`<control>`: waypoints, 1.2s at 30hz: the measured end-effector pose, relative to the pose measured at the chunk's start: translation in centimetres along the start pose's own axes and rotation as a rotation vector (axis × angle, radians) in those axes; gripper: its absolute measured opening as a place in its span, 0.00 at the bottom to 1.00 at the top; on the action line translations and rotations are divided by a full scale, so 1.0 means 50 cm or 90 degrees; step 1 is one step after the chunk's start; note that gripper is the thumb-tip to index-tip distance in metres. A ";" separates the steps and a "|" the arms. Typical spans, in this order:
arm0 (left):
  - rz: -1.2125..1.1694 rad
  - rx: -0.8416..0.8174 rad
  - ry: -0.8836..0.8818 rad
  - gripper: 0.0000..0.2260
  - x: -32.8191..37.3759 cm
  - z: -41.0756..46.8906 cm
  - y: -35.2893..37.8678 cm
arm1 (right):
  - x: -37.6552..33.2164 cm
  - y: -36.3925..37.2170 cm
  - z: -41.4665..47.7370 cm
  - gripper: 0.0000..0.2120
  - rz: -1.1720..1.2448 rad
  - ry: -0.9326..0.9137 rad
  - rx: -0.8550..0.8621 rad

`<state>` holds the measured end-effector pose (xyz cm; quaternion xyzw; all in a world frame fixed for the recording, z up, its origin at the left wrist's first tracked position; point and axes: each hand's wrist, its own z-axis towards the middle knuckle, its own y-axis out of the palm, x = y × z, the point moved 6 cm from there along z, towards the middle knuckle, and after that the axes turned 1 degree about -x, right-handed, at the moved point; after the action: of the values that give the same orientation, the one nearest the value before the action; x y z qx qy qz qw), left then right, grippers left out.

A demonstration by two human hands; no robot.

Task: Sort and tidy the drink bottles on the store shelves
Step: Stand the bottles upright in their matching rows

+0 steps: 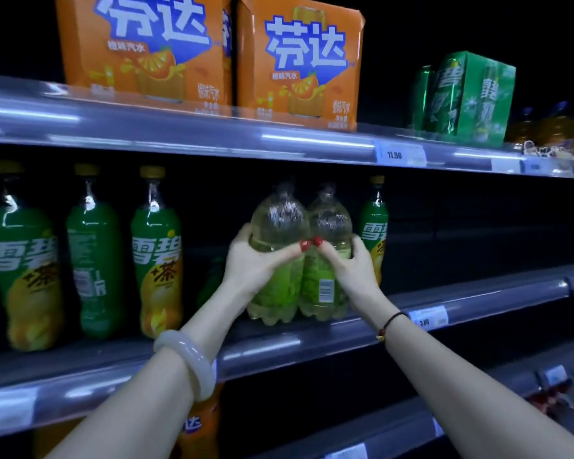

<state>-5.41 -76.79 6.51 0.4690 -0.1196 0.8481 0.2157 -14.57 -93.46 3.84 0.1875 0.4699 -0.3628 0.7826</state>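
Clasping two pale-yellow bottles (299, 260) from either side, the left hand (256, 260) and right hand (352, 263) wrap wide around them on the middle shelf (478, 299); palms cover the labels, caps lost in shadow.

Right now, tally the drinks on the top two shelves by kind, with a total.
Orange multipack cartons: 2
Green multipack: 1
Green-labelled bottles with yellow caps: 4
Pale yellow-green bottles in both hands: 2
Total: 9, leaving out blurred items far right.
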 end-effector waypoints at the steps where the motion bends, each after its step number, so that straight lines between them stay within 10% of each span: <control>1: -0.032 0.010 0.018 0.17 0.023 -0.005 -0.008 | -0.016 0.002 -0.011 0.25 0.008 -0.004 -0.016; 4: -0.096 -0.010 -0.001 0.08 0.067 -0.036 -0.037 | -0.064 0.020 -0.058 0.46 0.087 0.034 -0.063; 9: -0.103 -0.040 -0.084 0.18 0.062 -0.146 -0.137 | -0.108 0.079 -0.168 0.25 0.111 0.048 -0.132; 25: -0.029 -0.023 -0.189 0.31 0.009 -0.511 -0.832 | -0.131 0.660 -0.703 0.30 0.235 0.185 -0.169; 36: -0.008 0.116 -0.259 0.22 -0.024 -0.686 -1.194 | -0.127 0.986 -0.906 0.23 0.211 0.254 -0.305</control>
<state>-1.85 -10.77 -12.70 0.6486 -0.0806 0.7419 0.1494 -6.93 -29.38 -15.09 0.1391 0.6484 -0.0668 0.7455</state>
